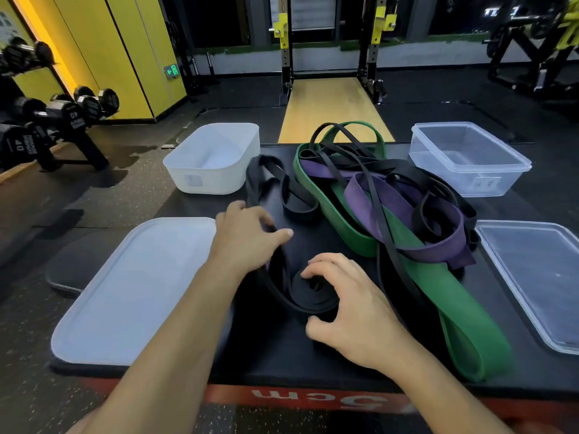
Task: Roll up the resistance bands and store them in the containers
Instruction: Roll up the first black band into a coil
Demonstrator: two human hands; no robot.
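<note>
Pinching half-rolled coil of black band [313, 289] with right hand [354, 305], gripping loose tail just beyond coil with left hand [247, 236]; soft, springy rubber, likely to unwind unless clamped across coil.

A black-topped box [282, 355] bears a white tub [216, 158] upper left, a clear tub [470, 158] upper right, a white lid [131, 286] lower left, a clear lid [539, 277] far right, tangled bands [376, 189] centre and a part-rolled black band [313, 292] below.
</note>
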